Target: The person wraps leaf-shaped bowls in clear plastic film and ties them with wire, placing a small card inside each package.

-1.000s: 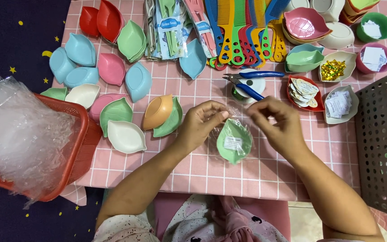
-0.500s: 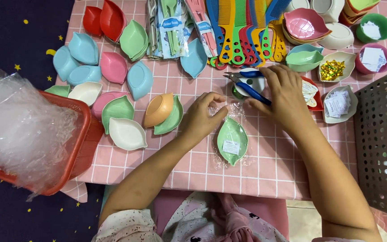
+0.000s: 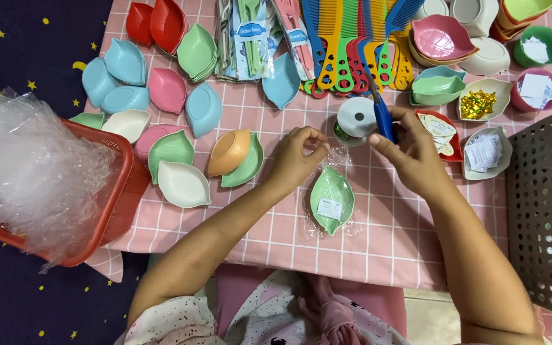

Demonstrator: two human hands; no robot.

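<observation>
At centre frame, a left hand [image 3: 298,156] pinches shut the clear bag [image 3: 329,199] around 1 green leaf-shaped dish [image 3: 331,199] while the right hand [image 3: 410,153], clamped on a tape roll [image 3: 356,117] with blue-handled cutter [image 3: 383,117], should pull tape taut before sealing.

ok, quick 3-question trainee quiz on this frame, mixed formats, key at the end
1. True or false: the green leaf-shaped dish in the clear plastic bag lies on the pink checked cloth between the two hands.
2. What does the right hand hold? A) a comb B) blue-handled scissors C) a spoon
3. Fill in: the left hand's fingers pinch the top of the ____.

Key: 1 true; 2 B; 3 clear plastic bag.
</observation>
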